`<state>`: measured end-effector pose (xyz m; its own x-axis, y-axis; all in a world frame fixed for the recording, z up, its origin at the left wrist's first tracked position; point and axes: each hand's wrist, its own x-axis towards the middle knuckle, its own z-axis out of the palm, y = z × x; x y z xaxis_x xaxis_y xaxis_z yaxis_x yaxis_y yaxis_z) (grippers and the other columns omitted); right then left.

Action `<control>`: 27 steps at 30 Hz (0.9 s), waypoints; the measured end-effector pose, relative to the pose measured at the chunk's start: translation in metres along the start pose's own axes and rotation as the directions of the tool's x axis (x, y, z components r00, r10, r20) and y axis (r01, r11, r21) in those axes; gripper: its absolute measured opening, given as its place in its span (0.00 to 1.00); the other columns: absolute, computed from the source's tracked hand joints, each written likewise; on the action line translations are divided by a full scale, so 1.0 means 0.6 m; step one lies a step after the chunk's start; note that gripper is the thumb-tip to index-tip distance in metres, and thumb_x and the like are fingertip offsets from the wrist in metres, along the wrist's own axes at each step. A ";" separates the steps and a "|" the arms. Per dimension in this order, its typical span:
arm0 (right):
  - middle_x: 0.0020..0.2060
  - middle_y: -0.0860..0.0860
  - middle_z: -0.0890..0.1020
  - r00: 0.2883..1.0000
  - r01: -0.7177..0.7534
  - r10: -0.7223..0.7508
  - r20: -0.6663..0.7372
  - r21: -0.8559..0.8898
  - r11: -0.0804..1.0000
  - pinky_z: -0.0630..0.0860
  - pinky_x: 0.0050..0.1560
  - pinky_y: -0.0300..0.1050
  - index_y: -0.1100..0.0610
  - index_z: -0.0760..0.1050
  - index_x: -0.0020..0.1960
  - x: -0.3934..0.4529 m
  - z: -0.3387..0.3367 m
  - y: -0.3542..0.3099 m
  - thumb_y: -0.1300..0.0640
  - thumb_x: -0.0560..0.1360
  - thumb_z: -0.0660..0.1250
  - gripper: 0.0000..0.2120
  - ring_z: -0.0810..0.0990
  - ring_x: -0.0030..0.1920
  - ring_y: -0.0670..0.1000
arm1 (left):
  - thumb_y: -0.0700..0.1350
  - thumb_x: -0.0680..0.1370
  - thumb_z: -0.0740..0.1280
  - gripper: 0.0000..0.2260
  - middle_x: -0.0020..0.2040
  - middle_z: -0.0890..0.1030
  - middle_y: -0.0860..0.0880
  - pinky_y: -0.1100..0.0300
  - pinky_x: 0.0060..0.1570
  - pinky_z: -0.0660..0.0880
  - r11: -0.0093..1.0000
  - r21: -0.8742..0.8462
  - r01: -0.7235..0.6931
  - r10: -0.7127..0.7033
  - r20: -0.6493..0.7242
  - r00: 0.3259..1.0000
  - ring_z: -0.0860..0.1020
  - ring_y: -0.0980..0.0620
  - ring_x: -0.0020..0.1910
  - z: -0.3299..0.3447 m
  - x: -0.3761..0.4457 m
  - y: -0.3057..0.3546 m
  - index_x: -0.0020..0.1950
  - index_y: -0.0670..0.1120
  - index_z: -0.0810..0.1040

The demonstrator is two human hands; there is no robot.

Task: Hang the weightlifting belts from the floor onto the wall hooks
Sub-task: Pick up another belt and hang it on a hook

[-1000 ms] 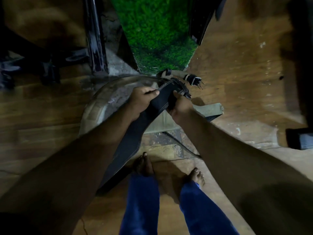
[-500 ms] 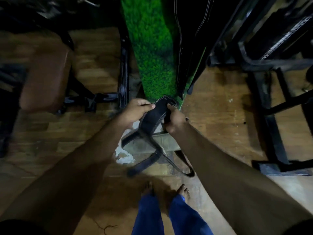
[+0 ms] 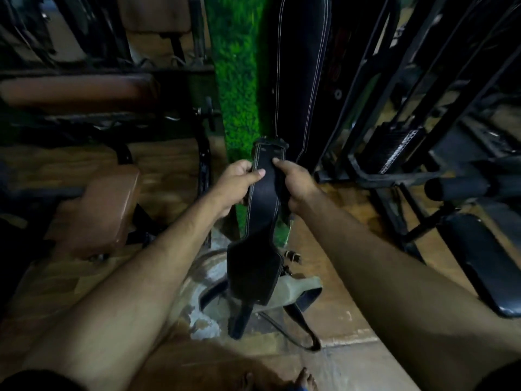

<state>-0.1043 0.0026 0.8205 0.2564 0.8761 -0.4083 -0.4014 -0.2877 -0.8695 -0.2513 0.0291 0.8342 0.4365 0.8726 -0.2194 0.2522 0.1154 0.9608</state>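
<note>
A black leather weightlifting belt [image 3: 260, 221] with pale stitching hangs straight down in front of me. My left hand [image 3: 239, 183] grips its left edge near the top and my right hand [image 3: 294, 182] grips the right edge; the buckle end [image 3: 269, 145] sticks up above both. Its wide part and tail dangle just above the floor. Another black belt [image 3: 298, 66] hangs on the green turf wall [image 3: 239, 80] right behind. An olive belt [image 3: 293, 289] and a thin black strap [image 3: 304, 328] lie on the floor below. No hook is visible.
A brown padded bench [image 3: 98, 207] and its black frame stand to the left. A black machine frame with a weight stack [image 3: 394, 148] and a black pad [image 3: 485, 258] fill the right. My bare toes [image 3: 306, 380] show at the bottom on the wooden floor.
Both hands have lifted the black belt off the floor and up toward the wall. My view has tilted upward, so the hanging belt and gym machines now show.
</note>
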 end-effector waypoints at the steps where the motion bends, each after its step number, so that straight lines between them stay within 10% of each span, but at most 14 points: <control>1: 0.56 0.68 0.82 0.998 0.057 -0.056 0.025 -0.015 0.998 0.76 0.59 0.65 0.63 0.80 0.56 -0.015 0.011 -0.029 0.56 0.79 0.69 0.11 0.81 0.49 0.63 | 0.44 0.83 0.64 0.04 0.44 0.84 0.51 0.61 0.35 0.74 0.998 -0.028 -0.053 0.053 -0.007 0.999 0.83 0.58 0.38 -0.007 -0.007 0.025 0.49 0.49 0.77; 10: 0.34 0.52 0.84 0.925 0.369 -0.344 0.159 -0.168 0.914 0.78 0.36 0.45 0.54 0.77 0.40 -0.145 0.084 -0.242 0.57 0.79 0.70 0.09 0.82 0.31 0.51 | 0.42 0.83 0.63 0.02 0.36 0.81 0.51 0.70 0.20 0.66 0.941 0.078 -0.330 0.338 -0.137 0.931 0.77 0.63 0.23 -0.057 -0.072 0.235 0.51 0.46 0.74; 16: 0.33 0.49 0.85 0.852 0.500 -0.462 0.245 -0.121 0.858 0.79 0.32 0.39 0.54 0.76 0.41 -0.200 0.120 -0.319 0.61 0.80 0.67 0.09 0.84 0.31 0.46 | 0.46 0.81 0.66 0.16 0.47 0.82 0.45 0.60 0.37 0.75 0.909 0.078 -0.409 0.415 -0.269 0.869 0.81 0.51 0.42 -0.078 -0.088 0.344 0.64 0.39 0.72; 22: 0.39 0.53 0.85 0.768 0.599 -0.572 0.288 -0.010 0.800 0.80 0.32 0.41 0.56 0.79 0.48 -0.239 0.140 -0.401 0.64 0.80 0.67 0.05 0.84 0.32 0.48 | 0.40 0.83 0.63 0.05 0.38 0.76 0.51 0.70 0.23 0.68 0.855 0.127 -0.502 0.515 -0.317 0.797 0.76 0.65 0.26 -0.068 -0.110 0.424 0.58 0.44 0.70; 27: 0.42 0.56 0.83 0.703 0.659 -0.619 0.349 0.007 0.752 0.81 0.35 0.42 0.60 0.78 0.54 -0.242 0.136 -0.441 0.65 0.79 0.67 0.05 0.83 0.34 0.49 | 0.46 0.81 0.67 0.16 0.40 0.75 0.51 0.61 0.35 0.71 0.831 0.170 -0.529 0.548 -0.404 0.732 0.74 0.54 0.38 -0.066 -0.113 0.483 0.67 0.41 0.71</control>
<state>-0.1074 -0.0168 1.1324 0.1216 0.9296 0.3480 -0.1393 0.3631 -0.9213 -0.2421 0.0221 1.1345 0.1087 0.8939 0.4349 0.1253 -0.4464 0.8860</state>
